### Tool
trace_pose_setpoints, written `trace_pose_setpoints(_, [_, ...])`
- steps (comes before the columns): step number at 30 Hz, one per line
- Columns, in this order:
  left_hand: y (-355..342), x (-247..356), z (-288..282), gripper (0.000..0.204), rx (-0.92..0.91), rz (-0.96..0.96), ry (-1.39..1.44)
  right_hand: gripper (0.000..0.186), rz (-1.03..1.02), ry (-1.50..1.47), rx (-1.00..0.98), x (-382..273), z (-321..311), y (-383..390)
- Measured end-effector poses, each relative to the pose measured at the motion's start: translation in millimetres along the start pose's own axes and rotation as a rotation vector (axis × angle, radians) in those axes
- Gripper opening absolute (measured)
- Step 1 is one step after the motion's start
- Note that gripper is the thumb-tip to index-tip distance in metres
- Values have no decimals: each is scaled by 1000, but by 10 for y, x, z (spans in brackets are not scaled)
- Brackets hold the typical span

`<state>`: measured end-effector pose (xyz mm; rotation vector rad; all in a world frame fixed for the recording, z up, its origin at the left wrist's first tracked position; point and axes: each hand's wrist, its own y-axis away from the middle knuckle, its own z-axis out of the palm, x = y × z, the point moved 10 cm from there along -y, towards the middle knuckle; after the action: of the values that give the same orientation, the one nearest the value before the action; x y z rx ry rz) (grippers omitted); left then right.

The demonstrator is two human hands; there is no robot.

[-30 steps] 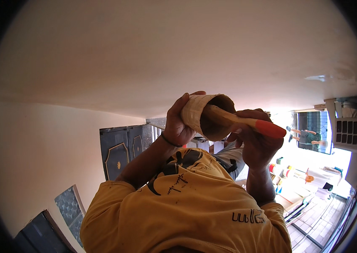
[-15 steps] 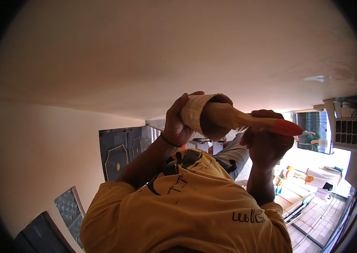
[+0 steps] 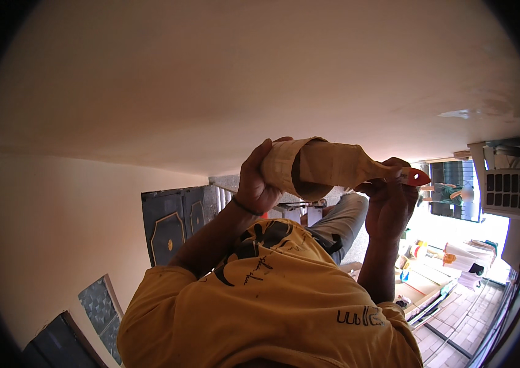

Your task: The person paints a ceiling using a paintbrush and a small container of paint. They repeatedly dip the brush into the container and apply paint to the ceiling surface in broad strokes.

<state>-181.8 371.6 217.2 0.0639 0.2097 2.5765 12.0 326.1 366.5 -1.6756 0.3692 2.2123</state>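
Our left hand (image 3: 257, 187) grips one cup (image 3: 280, 165); toward three o'clock, our right hand (image 3: 389, 205) pinches one red-tipped paintbrush (image 3: 339, 164).

The left hand (image 3: 258, 185) wraps around a tubular container (image 3: 279, 165), whose mouth faces the right hand (image 3: 389, 207). Between the hands runs a brush (image 3: 336, 164), its wide end at that mouth, its handle in the right hand's grasp. A door (image 3: 166, 228) lies left of the left hand. Right of the right hand is another person (image 3: 450, 194), then an air conditioner (image 3: 510, 191); tiled floor (image 3: 465, 313) lies below.
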Motion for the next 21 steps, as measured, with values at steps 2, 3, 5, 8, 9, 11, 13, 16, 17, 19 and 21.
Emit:
trace_pose_setpoints(2, [9,-35,13,48,-10,-24,18,21,44,-49,23,106,-91,-8])
trace_pose_setpoints(3, [19,-65,31,49,-17,-52,39,21,74,-84,44,136,-109,0])
trace_pose_setpoints(5, [38,-113,72,49,-31,-107,80,22,134,-156,81,204,-117,21])
trace_pose_setpoints(8, [7,-108,32,50,-36,-84,35,22,161,-197,92,248,-94,63])
trace_pose_setpoints(9, [-12,-109,-5,51,-31,-80,37,23,175,-181,97,260,-92,79])
trace_pose_setpoints(11, [-28,-105,-63,52,-17,-76,41,26,171,-210,92,314,-150,93])
trace_pose_setpoints(13, [-28,-114,-61,53,-34,-93,56,30,166,-221,108,340,-200,97])
trace_pose_setpoints(16, [-42,-124,-28,53,-25,-97,20,36,167,-246,159,371,-251,88])
trace_pose_setpoints(17, [-51,-125,-21,53,-18,-94,-2,38,173,-278,172,397,-249,82])
trace_pose_setpoints(19, [-65,-152,-52,53,-5,-111,17,47,218,-309,314,454,-260,103])
trace_pose_setpoints(21, [-52,-176,-65,53,-2,-117,15,51,268,-278,241,546,-251,97])
